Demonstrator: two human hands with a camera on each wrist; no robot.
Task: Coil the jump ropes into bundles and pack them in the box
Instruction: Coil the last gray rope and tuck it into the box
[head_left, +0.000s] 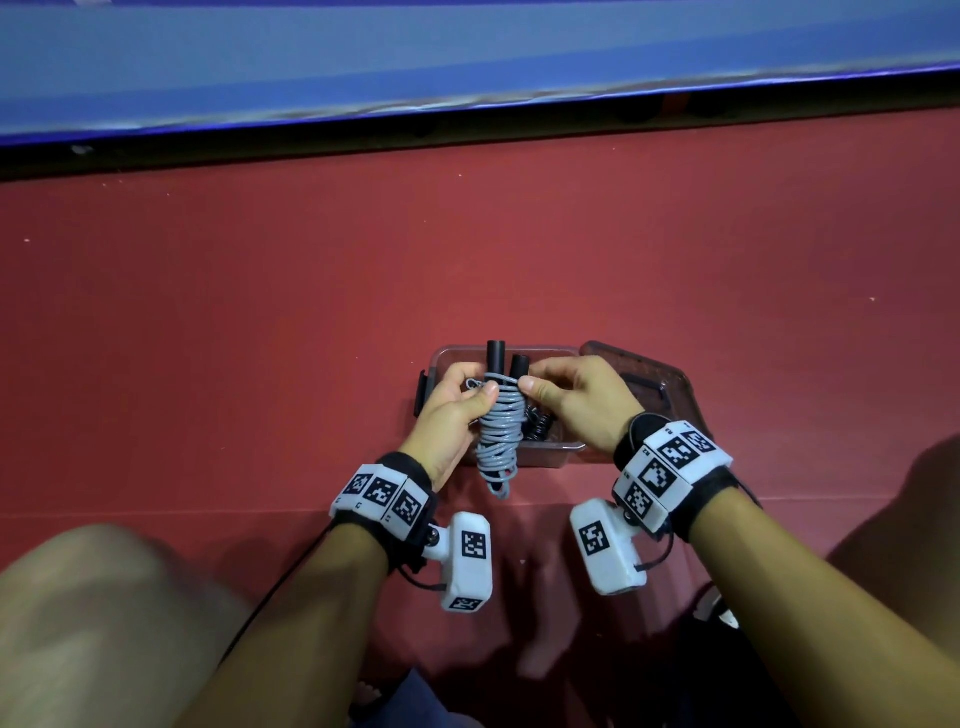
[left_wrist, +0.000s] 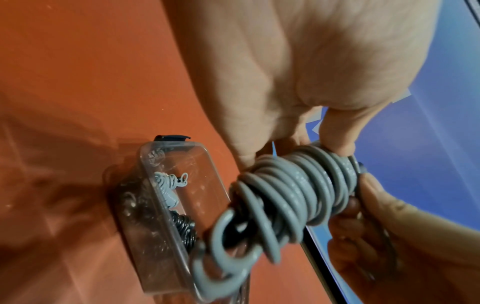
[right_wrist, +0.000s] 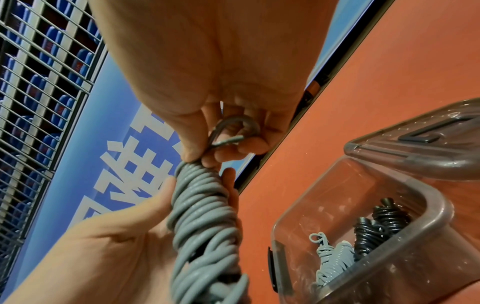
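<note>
While the person sits on the red floor (head_left: 260, 291), both hands work a grey jump rope bundle (head_left: 501, 426) held just above the near edge of a clear plastic box (head_left: 452, 356). At the left, the left hand (head_left: 454, 410) grips the bundle's upper part, fingers curled round it from the far side and thumb pressed against the wound turns. From the left wrist view the grey jump rope bundle (left_wrist: 293, 191) is a thick stack of tight turns, with looser loops hanging off its lower end. Two black handles (head_left: 506, 358) stick up out of the top of the bundle, side by side. Below the grip, the bundle's tail of loops hangs past the box's near wall.

Inside the clear plastic box (right_wrist: 441, 216), on its bottom, lie a smaller grey coiled rope (right_wrist: 331, 261) and, just beside it, a black coiled rope (right_wrist: 379, 224).

To the right of the bundle, the right hand (head_left: 576, 400) meets its top; the fingers (right_wrist: 249, 144) pinch a short end loop of grey cord at the top of the windings. Further right, the box's lid (head_left: 654, 389) lies on the floor, touching the box's right side and partly covered by the right wrist.
</note>
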